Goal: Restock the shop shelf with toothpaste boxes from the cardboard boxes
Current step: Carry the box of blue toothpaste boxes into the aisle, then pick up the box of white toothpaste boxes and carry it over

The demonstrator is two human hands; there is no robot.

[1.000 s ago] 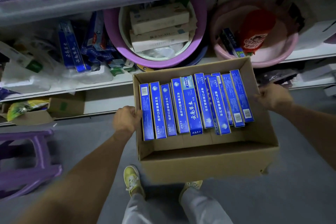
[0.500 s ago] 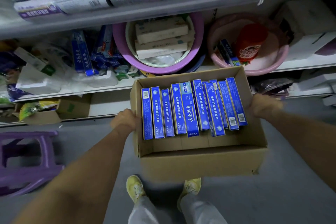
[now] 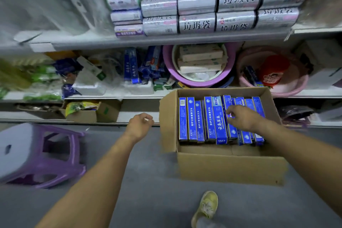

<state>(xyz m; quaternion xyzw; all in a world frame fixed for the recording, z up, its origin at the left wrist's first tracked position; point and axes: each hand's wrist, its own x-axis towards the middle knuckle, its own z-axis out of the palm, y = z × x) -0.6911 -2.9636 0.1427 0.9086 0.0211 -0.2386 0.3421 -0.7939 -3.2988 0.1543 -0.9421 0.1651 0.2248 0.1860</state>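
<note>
Having set down the cardboard box (image 3: 227,168), starts unloading: right hand (image 3: 244,118) fingers (image 3: 230,112) bent onto toothpaste boxes (image 3: 199,120) inside, grip unclear; left hand (image 3: 138,126) slack alongside.

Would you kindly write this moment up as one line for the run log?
phase: picking | cardboard box: on floor by shelf | left hand: free, beside box | right hand: on toothpaste boxes, grip unclear

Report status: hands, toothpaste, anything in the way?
Left hand free, loosely curled. Right hand on toothpaste boxes in the cardboard box, grip unclear. Purple stool left, apart.
</note>
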